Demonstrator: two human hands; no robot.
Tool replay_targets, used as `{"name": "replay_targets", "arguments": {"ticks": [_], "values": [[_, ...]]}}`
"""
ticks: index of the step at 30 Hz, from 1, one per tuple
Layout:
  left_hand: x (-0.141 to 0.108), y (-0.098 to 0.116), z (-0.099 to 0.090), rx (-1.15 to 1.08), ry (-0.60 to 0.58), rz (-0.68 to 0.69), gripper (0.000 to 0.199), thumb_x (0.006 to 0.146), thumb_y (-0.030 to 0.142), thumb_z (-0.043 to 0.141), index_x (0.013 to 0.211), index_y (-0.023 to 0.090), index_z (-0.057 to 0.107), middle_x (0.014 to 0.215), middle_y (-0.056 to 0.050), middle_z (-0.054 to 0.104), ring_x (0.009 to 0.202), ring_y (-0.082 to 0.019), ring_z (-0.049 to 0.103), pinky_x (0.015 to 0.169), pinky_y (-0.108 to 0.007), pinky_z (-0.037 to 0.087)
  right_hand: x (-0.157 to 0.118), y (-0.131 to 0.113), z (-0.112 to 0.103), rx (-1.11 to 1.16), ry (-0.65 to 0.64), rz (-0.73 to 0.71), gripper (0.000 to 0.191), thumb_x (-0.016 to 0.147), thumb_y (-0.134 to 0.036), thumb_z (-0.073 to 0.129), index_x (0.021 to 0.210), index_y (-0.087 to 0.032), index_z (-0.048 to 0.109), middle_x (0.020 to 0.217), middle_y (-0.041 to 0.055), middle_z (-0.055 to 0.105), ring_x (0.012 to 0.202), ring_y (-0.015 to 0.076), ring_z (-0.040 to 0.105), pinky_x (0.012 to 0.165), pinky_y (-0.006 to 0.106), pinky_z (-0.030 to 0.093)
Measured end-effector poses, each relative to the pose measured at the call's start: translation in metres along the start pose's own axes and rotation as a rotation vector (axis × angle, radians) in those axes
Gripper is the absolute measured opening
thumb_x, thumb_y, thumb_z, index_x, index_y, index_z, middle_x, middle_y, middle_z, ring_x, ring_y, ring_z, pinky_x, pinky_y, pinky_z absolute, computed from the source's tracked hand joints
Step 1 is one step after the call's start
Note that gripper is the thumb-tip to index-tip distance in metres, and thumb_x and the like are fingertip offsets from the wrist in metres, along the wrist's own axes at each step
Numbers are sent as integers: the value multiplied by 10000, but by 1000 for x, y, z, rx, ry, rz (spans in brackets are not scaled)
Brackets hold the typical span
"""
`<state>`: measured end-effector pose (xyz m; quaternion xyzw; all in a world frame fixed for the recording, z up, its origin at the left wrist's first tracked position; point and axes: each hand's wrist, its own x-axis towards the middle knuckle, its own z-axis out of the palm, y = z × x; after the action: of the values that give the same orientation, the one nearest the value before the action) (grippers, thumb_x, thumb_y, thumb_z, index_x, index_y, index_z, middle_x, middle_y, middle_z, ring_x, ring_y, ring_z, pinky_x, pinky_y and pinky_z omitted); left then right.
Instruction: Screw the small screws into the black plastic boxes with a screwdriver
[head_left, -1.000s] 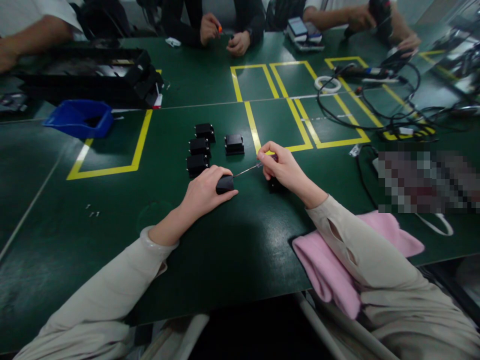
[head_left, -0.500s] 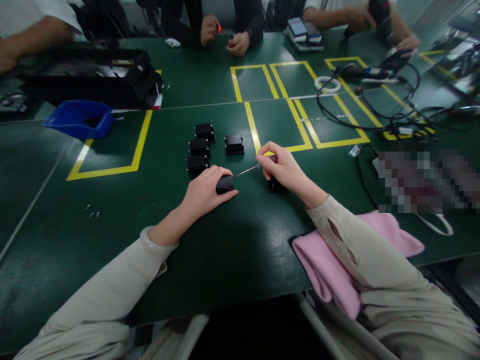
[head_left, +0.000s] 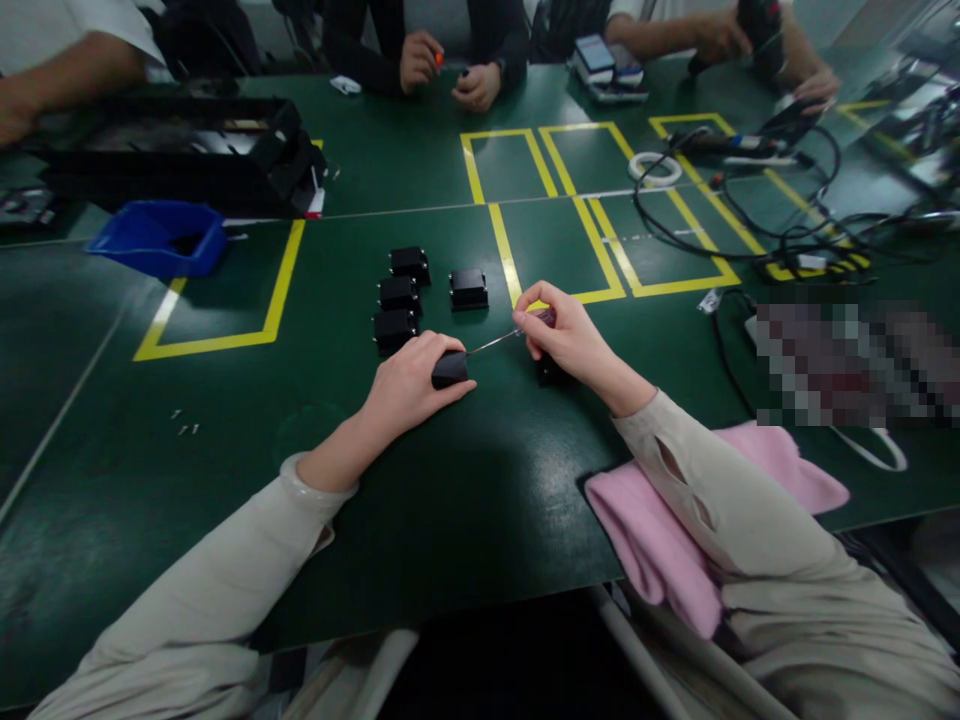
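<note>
My left hand [head_left: 415, 381] grips a small black plastic box [head_left: 450, 370] on the green table, its fingers around the far and near sides. In my right hand [head_left: 559, 334] is a screwdriver [head_left: 493, 344], pinched at the dark handle. The thin shaft slants down to the left, and its tip meets the right end of the box. Under the right hand, another black piece [head_left: 550, 372] is partly hidden. Beyond my left hand stand several similar black boxes [head_left: 398, 294] in a column, with one more box [head_left: 469, 288] to their right.
Small screws [head_left: 184, 429] lie at the left. A blue bin [head_left: 161, 240] and black trays [head_left: 187, 160] stand further back. Pink cloth [head_left: 652, 530] lies under my right forearm. Cables [head_left: 750, 200] tangle at the right. Several people's hands [head_left: 480, 88] are across the table.
My right hand and the screwdriver handle have turned very slightly. The left hand and the box stay where they were.
</note>
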<state>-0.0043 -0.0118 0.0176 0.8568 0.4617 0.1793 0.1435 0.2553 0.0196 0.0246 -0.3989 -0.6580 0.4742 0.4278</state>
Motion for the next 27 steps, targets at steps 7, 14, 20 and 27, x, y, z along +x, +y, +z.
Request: {"name": "replay_targets", "arguments": {"ticks": [7,14,20,27], "values": [[0,0,0,7,-2,-4,360,948,486,706,1179,223,621,1191,-100,705,1108,-314,673,948,-453,553,0,1,0,6,6,-20,187,950,-288,681,959,-228,505,553,-97,539,440,87,513,482,233,360],[0,0,-2,8,-11,5,360,957,493,694,1187,227,615,1201,-103,707,1108,-316,673,941,-457,555,0,0,-1,-4,-4,-21,206,971,-327,686,948,-235,503,549,-97,539,440,81,502,472,231,348],[0,-1,-1,-1,-1,-2,360,948,500,702,1180,235,623,1200,-96,707,1099,-313,674,932,-448,555,1,2,0,11,7,-10,247,993,-404,675,951,-242,493,535,-110,483,438,89,510,463,237,353],[0,-2,1,14,5,4,372,946,497,707,1189,229,618,1191,-97,703,1097,-314,671,927,-453,555,1,4,1,16,19,-11,288,985,-441,690,957,-251,476,553,-101,500,445,94,506,462,246,343]]}}
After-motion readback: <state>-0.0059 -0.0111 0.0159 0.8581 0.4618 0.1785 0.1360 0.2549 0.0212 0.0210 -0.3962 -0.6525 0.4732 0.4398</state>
